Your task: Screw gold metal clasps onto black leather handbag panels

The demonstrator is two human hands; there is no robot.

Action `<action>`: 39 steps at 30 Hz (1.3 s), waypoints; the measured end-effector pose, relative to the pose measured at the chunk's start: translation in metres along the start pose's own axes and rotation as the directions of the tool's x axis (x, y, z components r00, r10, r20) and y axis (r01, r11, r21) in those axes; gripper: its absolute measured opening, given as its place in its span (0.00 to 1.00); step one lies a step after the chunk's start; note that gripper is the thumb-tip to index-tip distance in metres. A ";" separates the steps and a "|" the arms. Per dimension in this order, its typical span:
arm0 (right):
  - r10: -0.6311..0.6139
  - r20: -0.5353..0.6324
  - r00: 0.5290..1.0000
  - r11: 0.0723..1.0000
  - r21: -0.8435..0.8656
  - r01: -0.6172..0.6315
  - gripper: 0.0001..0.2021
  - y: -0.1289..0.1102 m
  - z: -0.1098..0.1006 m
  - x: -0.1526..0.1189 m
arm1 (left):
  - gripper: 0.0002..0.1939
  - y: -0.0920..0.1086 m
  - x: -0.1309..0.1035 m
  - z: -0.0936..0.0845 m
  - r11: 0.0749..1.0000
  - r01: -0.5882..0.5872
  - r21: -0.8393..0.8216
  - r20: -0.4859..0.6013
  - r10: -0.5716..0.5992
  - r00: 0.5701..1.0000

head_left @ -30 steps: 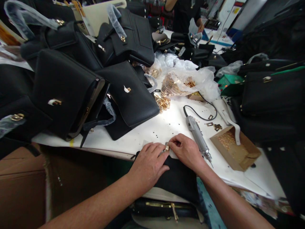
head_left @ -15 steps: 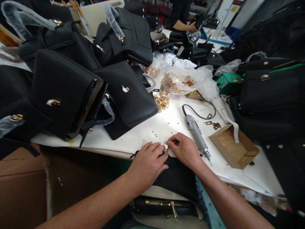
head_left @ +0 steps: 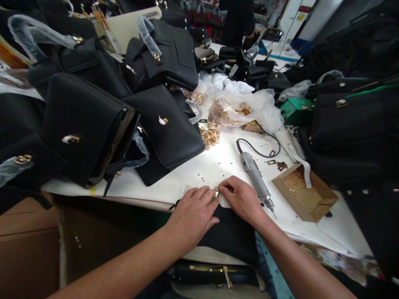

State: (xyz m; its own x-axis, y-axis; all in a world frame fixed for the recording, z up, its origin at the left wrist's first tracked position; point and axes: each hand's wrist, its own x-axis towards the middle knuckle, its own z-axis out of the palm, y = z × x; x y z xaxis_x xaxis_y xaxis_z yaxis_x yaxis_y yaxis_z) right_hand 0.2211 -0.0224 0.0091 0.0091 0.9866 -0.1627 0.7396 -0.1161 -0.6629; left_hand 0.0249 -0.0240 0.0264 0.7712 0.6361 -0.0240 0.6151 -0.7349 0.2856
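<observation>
A small gold metal piece [head_left: 216,191] lies on the flap of a black bag [head_left: 230,232] at the table's front edge. My left hand [head_left: 195,209] rests flat on the flap, its fingers slightly spread and their tips beside the piece. From the right, my right hand [head_left: 240,194] pinches the piece's edge between thumb and forefinger. Some white film shows under both hands. Just right of my right hand lies a grey electric screwdriver [head_left: 256,176], its bit toward me.
Black bags [head_left: 168,124] crowd the left side. Behind are gold parts [head_left: 210,137] and a plastic bag [head_left: 229,110] of fittings. A cardboard box [head_left: 324,205] of small screws stands right. Another person [head_left: 238,20] is at the far table.
The view has shifted slightly, so the table things sit a little lower. Both hands keep nearly the same place at the gold piece. The far person's arm has moved.
</observation>
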 end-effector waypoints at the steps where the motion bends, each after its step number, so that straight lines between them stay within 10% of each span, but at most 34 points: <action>1: -0.005 -0.005 1.000 1.000 0.000 0.005 0.08 0.000 0.000 0.000 | 0.25 0.000 0.000 0.001 1.000 0.005 0.002 -0.012 -0.005 1.000; 13: -0.004 -0.080 0.997 1.000 -0.004 0.004 0.07 0.001 0.008 -0.002 | 0.25 0.002 0.002 -0.001 1.000 0.008 0.027 0.027 -0.008 1.000; 19: -0.164 -0.228 0.960 0.984 0.032 0.176 0.08 0.007 -0.026 -0.017 | 0.25 0.006 -0.002 -0.007 0.999 0.035 0.006 -0.006 -0.035 0.999; 23: -0.117 -0.411 0.904 0.930 -0.365 -0.045 0.19 0.033 -0.058 -0.025 | 0.24 0.007 -0.005 -0.005 0.999 0.047 -0.027 -0.039 -0.048 0.998; 29: 0.109 -0.255 0.961 0.855 -0.469 -0.221 0.20 0.044 -0.067 -0.011 | 0.22 0.007 -0.009 -0.005 0.995 0.080 -0.066 -0.056 -0.084 0.995; 34: 0.155 -0.166 0.974 0.984 0.111 -0.137 0.15 0.029 -0.096 -0.007 | 0.22 0.008 -0.010 -0.004 0.991 0.093 -0.093 -0.064 -0.099 0.993; 39: 0.099 -0.299 0.949 0.615 0.768 0.178 0.16 0.017 -0.137 -0.009 | 0.22 0.009 -0.010 -0.003 0.994 0.090 -0.069 -0.070 -0.095 0.993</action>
State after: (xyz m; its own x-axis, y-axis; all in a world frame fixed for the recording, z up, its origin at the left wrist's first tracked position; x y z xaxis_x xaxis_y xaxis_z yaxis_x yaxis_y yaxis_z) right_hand 0.3256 -0.0173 0.0999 0.2826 0.9592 -0.0015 -0.0603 0.0162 -0.9980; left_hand 0.0223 -0.0364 0.0319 0.6961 0.7177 0.0166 0.6689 -0.6568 0.3480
